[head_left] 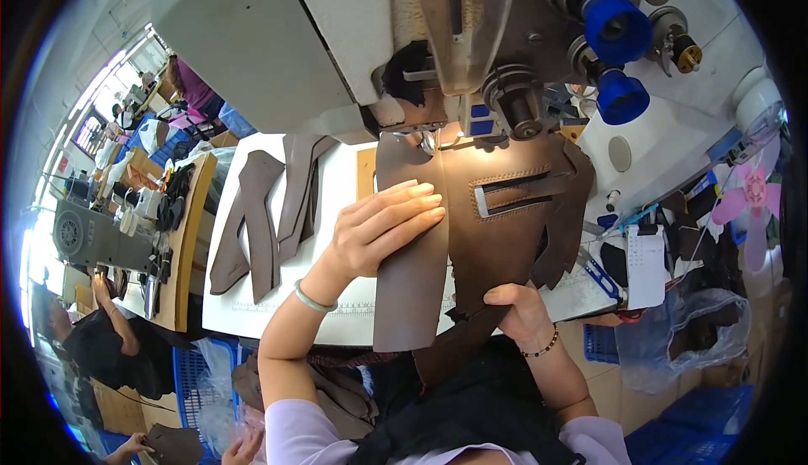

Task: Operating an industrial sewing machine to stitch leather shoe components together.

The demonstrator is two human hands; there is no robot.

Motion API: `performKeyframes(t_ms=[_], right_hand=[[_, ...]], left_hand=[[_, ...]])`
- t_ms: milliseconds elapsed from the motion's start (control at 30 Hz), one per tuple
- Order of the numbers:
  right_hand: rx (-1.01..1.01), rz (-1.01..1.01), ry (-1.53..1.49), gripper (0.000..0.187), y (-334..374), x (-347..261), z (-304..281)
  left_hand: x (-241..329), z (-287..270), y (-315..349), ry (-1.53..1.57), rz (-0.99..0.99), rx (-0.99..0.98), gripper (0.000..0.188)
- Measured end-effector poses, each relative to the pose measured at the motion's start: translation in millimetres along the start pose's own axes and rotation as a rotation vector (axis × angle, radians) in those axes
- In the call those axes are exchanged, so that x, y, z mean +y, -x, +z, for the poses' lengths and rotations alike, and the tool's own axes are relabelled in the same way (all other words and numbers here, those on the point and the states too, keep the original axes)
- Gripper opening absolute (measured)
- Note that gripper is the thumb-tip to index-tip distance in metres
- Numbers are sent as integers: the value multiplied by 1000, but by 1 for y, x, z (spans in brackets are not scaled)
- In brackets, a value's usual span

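My left hand [379, 228] lies flat with its fingers stretched out across a long brown leather strip [410, 301]. Along its right edge, the strip meets a wider brown leather panel [492, 255]. That panel carries a stitched, slotted rectangular opening [515, 194]. Near me, my right hand [523, 313] pinches the panel's lower part, thumb on top and fingers hidden underneath. Both pieces run under the needle area [433, 138] of a large sewing machine [252, 44], where a lamp lights the seam.
Cut brown leather pieces [259, 221] lie on the white table [345, 318] at left. Blue-handled thread snips [599, 276] and a white card [645, 265] lie at right, near a pink fan [752, 196] and a plastic bag [699, 343]. A co-worker [105, 347] sits at far left.
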State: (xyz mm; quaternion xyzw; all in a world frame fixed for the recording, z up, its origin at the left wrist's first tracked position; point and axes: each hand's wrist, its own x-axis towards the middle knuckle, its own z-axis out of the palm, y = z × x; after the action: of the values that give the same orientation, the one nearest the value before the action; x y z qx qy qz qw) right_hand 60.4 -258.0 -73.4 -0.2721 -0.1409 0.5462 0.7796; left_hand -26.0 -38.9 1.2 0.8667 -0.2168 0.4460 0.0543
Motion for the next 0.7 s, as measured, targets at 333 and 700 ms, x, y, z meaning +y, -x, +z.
performKeyframes(t_ms=[333, 700], right_hand=[[32, -1, -60, 60, 2, 8, -10], [20, 4, -83, 58, 6, 7, 0]], left_hand=[[4, 3, 2, -130, 74, -62, 25], [1, 13, 1, -210, 157, 23, 21]])
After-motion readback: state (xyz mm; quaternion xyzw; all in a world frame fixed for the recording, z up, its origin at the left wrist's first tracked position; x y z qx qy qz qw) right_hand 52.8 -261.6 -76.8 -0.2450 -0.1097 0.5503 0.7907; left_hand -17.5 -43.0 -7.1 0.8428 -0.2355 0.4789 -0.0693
